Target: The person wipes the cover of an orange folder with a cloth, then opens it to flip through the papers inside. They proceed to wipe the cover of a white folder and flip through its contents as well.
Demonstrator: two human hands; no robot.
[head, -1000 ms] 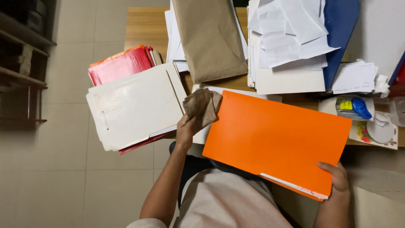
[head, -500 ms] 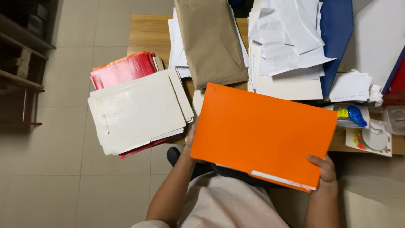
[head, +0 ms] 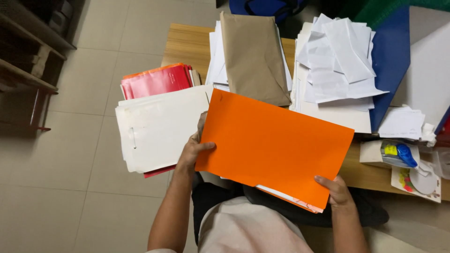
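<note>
I hold a large orange folder (head: 274, 145) flat over my lap, in front of a wooden table (head: 190, 44). My left hand (head: 192, 151) grips its left edge, thumb on top. My right hand (head: 335, 189) grips its lower right corner, where white sheets with a red edge (head: 288, 197) stick out underneath. A stack of white folders (head: 157, 126) lies just left of my left hand, over red folders (head: 157, 79). The brown cloth seen earlier is hidden.
A brown paper envelope (head: 253, 56) lies on white papers behind the orange folder. Loose white sheets (head: 335, 61) and a blue folder (head: 389, 61) fill the right side. A blue-and-yellow small item (head: 398, 154) sits at far right. A dark shelf (head: 28, 51) stands on the tiled floor at left.
The orange folder has moved up and to the left, now covering the brown cloth my left hand held. My left thumb now rests on top of the folder's left edge.
</note>
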